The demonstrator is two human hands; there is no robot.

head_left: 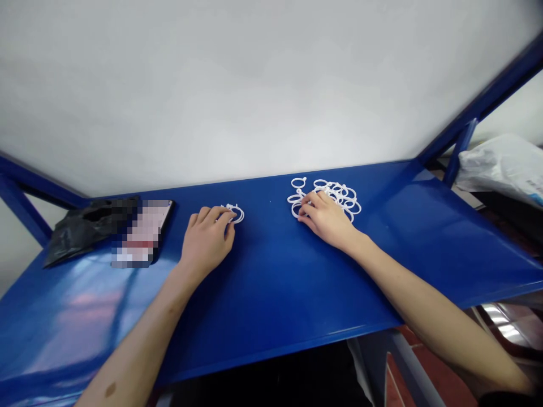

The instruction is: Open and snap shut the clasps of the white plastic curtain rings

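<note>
On the blue shelf [263,282] lie white plastic rings, each with a small eyelet, which look like curtain rings. My left hand [208,237] is at a small stack of white rings [240,215], its curled fingers and thumb closed about the near side and hiding part of it. To the right, my right hand [324,219] reaches over the front of a loose pile of white rings [348,198]. Its thumb and fingertips close on a white ring [294,210] at the pile's left edge. One separate ring [298,182] lies just behind.
A phone [142,232], partly blurred out, lies at the left beside a crumpled black plastic bag [85,229]. Blue frame bars [460,150] stand at both ends, and a pale wall [254,85] rises behind. A clear plastic bag [504,167] sits beyond the right end.
</note>
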